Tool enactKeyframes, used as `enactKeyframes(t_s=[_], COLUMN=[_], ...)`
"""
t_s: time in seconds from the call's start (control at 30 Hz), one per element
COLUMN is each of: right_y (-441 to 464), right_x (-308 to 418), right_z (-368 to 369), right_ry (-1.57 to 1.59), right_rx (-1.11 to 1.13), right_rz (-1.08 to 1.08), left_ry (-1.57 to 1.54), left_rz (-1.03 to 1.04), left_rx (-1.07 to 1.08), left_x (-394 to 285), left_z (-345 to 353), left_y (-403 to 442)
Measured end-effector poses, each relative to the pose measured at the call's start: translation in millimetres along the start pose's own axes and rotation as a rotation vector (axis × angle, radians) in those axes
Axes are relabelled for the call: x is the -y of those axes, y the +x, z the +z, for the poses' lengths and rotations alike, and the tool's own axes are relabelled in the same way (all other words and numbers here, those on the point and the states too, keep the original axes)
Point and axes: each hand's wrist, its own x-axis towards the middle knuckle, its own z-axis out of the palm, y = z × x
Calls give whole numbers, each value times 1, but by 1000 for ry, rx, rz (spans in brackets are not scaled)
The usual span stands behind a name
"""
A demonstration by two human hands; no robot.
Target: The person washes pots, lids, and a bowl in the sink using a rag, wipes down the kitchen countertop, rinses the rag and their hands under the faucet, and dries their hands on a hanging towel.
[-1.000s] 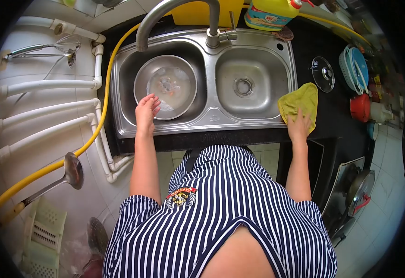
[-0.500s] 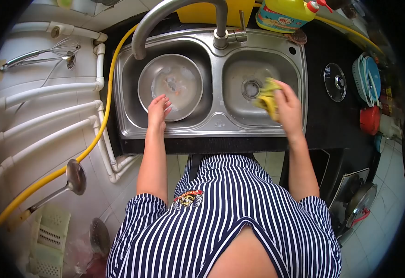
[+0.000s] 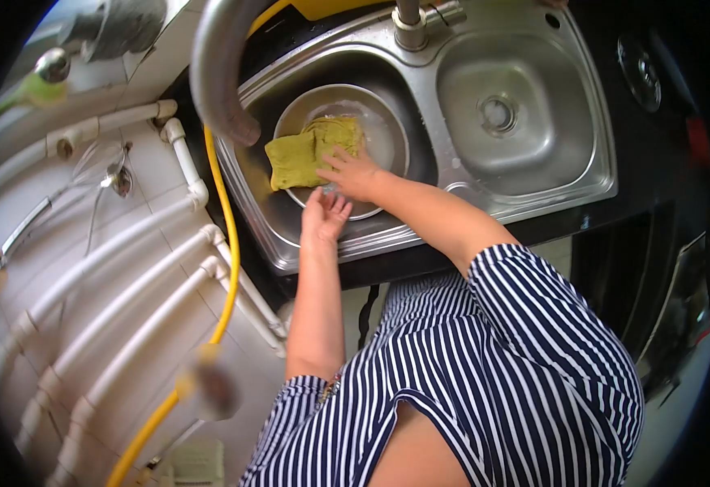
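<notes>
in the head view, your left basin (image 3: 256, 203) contains a round metal bowl (image 3: 391, 130) with cloudy liquid in it, and the green cloth (image 3: 302, 156) lies partly in that bowl, one side hanging over its left rim. your right hand (image 3: 353, 173) presses on the cloth with fingers spread, though you can't tell whether they pinch it. your left hand (image 3: 326, 217) is at the bowl's near rim, palm up, fingers loosely curled and gripping nothing visible. the right basin (image 3: 525, 150) beside it has a round drain (image 3: 498, 115) in its floor.
</notes>
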Motion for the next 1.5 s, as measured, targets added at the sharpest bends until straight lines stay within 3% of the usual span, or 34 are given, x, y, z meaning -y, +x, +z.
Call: enactKeyframes(t_s=[0.03,0.07,0.13,0.17,0.23,0.27,0.33,0.37,0.4,0.47,0.53,0.57,0.6,0.63,0.67,0.7,0.77,0.83,0.9,0.93,0.97,1.0,1.07,1.1,1.13,1.2,1.23,1.27,1.37,1.43,1.5], right_y=[6,18,36,42,47,46,40,49,60,65,42,28,29,33,39,51,59,62,52,46,45,48,56,45,39,30,27,41,60,61,46], right_x=[-4,-19,-43,-46,-42,-31,1,6,12,27,71,90,84,70,54,32,-8,-42,-36,-28,-11,3,38,62,86,94,88,69,-5,-37,-51], right_z=[4,14,32,34,20,16,12,31,47,20,-4,-8,-13,-16,-18,-8,-9,-6,7,9,9,10,15,-2,-1,-16,-17,-4,-7,7,9], right_ry=[-136,-100,-294,-285,-342,-338,109,337,564,902,714,530,533,560,586,464,468,227,176,120,290,287,747,676,536,574,484,535,329,305,170], right_rx=[125,108,-145,-146,-407,-413,-305,-256,-206,118,-251,-473,-474,-353,-229,-340,-475,-503,-571,-638,-496,-497,-212,-371,-652,-540,-647,-771,-678,-698,-754], right_rz=[22,43,65,75,430,450,656,644,622,569,565,524,531,422,311,303,369,457,557,665,708,711,720,616,513,239,211,145,237,268,570], left_ry=[13,22,24,36,-25,-5,-125,-117,-243,-398,-420,-433,-465,-263,-117,56,109,77,133,138,91,41,-69,-64,-168,-328,-377,-224,207,184,165], left_rz=[-6,-19,-42,-46,-41,-45,-151,-157,-237,-378,-345,-305,-285,-202,-86,-13,-87,-79,-92,-93,-116,-138,-222,-224,-317,-460,-510,-404,-77,-66,-93], left_rx=[26,9,69,66,109,116,26,24,135,387,715,777,780,988,720,445,360,364,84,84,151,219,494,496,708,1021,1123,945,394,293,150], left_x=[0,-2,-6,-7,-10,-13,-15,-19,-27,-39,-39,-40,-37,-40,-39,-38,-38,-34,-32,-33,-35,-37,-53,-54,-55,-54,-52,-48,-35,-27,-22], left_z=[2,4,4,10,19,29,50,44,31,7,-17,-22,-23,-9,6,31,45,47,59,58,55,51,20,12,6,3,9,17,53,47,58], left_y=[-2,-1,-1,-1,-6,-10,-21,-13,12,58,80,84,84,69,55,29,18,8,-13,-10,-4,4,48,60,68,70,59,48,4,1,-19])
